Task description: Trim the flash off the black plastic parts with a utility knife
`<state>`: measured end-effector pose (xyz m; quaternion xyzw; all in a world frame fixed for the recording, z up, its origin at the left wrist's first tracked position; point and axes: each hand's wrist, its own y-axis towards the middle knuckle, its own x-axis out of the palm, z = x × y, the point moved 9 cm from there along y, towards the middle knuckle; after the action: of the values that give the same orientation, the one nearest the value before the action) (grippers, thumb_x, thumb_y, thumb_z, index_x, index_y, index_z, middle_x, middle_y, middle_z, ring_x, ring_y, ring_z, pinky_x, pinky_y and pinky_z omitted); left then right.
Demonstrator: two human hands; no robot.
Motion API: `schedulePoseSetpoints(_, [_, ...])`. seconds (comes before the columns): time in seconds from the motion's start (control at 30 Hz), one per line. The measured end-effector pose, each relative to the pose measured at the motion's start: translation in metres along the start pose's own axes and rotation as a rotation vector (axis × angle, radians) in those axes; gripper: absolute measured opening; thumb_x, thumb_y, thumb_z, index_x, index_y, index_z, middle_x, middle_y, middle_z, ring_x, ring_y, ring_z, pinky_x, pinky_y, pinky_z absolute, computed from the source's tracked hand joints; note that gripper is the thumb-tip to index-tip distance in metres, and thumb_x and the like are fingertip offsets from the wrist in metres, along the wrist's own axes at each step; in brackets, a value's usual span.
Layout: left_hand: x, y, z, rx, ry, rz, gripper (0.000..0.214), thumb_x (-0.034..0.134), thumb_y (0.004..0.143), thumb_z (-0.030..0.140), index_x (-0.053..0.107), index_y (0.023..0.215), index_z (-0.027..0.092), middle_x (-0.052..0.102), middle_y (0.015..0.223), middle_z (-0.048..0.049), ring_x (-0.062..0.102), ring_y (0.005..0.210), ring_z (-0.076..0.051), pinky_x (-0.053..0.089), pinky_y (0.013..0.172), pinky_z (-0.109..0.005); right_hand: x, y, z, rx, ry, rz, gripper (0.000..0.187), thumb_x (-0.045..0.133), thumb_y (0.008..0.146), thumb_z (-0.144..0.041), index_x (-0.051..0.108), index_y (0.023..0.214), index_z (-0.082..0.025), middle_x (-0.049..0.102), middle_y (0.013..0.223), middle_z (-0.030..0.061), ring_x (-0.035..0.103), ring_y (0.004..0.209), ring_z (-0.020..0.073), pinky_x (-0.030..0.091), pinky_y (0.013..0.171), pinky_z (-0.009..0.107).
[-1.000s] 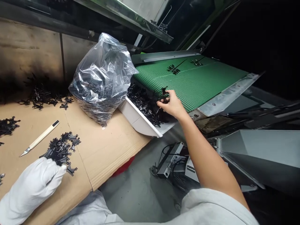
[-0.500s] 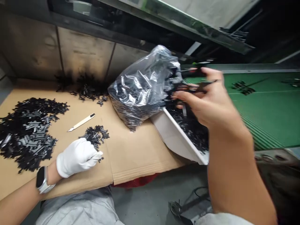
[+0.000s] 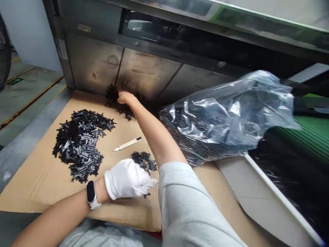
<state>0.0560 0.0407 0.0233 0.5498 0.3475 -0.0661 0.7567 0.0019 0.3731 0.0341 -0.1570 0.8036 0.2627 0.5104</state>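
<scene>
Right hand [image 3: 124,97] touching black parts [image 3: 125,111]

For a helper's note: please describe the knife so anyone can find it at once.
On the cardboard, find the big heap of black parts. Just right of it lies a knife, blade pointing left, its slim cream handle standing out among the black pieces.

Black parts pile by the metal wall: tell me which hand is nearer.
Right. The bare right hand reaches onto the black parts pile; the gloved left hand stays farther off, toward the camera, against a smaller pile.
</scene>
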Motion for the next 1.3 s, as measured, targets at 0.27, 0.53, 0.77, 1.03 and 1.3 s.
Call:
schedulePoseSetpoints(0.27, [-0.007, -0.002, 0.003, 0.015, -0.002, 0.115, 0.041, 0.047, 0.095, 0.031, 0.053, 0.056, 0.021, 0.055, 0.044, 0.0015, 0.049, 0.04, -0.014, 0.021, 0.043, -0.031, -0.011, -0.046, 0.004, 0.126, -0.227, -0.006, 0.082, 0.073, 0.074, -0.016, 0.034, 0.146, -0.02, 0.036, 0.148, 0.0217, 0.028, 0.137, 0.0511, 0.025, 0.105, 0.077])
schedulePoseSetpoints(0.53, [-0.02, 0.001, 0.005, -0.019, -0.025, 0.135, 0.048, 0.034, 0.1, 0.026, 0.054, 0.056, 0.02, 0.053, 0.044, 0.0013, 0.049, 0.041, -0.012, 0.024, 0.046, -0.031, 0.033, -0.2, -0.036, -0.211, -0.117, -0.592, 0.025, 0.06, 0.077, -0.014, 0.06, 0.101, -0.022, 0.062, 0.106, 0.0093, 0.06, 0.098, 0.0246, 0.05, 0.087, 0.038])
schedulePoseSetpoints(0.77, [-0.014, -0.004, 0.006, 0.042, 0.024, 0.11, 0.039, 0.043, 0.098, 0.028, 0.054, 0.061, 0.02, 0.055, 0.047, 0.0021, 0.05, 0.044, -0.013, 0.028, 0.047, -0.03, 0.046, -0.199, -0.036, -0.147, -0.098, -0.51, 0.02, 0.049, 0.071, -0.005, 0.051, 0.083, -0.02, 0.059, 0.085, 0.0071, 0.052, 0.074, 0.0196, 0.04, 0.067, 0.029])
schedulePoseSetpoints(1.03, [-0.02, 0.0, 0.0, 0.056, 0.044, 0.142, 0.034, 0.048, 0.096, 0.026, 0.056, 0.063, 0.02, 0.057, 0.053, 0.0014, 0.052, 0.053, -0.014, 0.034, 0.053, -0.03, 0.072, -0.126, -0.038, 0.07, -0.07, -0.319, 0.028, 0.056, 0.095, -0.035, 0.059, 0.115, -0.015, 0.065, 0.106, 0.0065, 0.064, 0.092, 0.0189, 0.054, 0.083, 0.038])
schedulePoseSetpoints(1.3, [-0.026, 0.001, -0.007, 0.001, 0.025, 0.166, 0.033, 0.046, 0.096, 0.026, 0.059, 0.067, 0.019, 0.064, 0.057, 0.0, 0.057, 0.055, -0.014, 0.035, 0.052, -0.03, 0.08, -0.134, -0.019, 0.146, 0.044, -0.393, 0.036, 0.06, 0.094, -0.037, 0.059, 0.123, -0.016, 0.062, 0.124, 0.0086, 0.064, 0.106, 0.0223, 0.057, 0.089, 0.044])
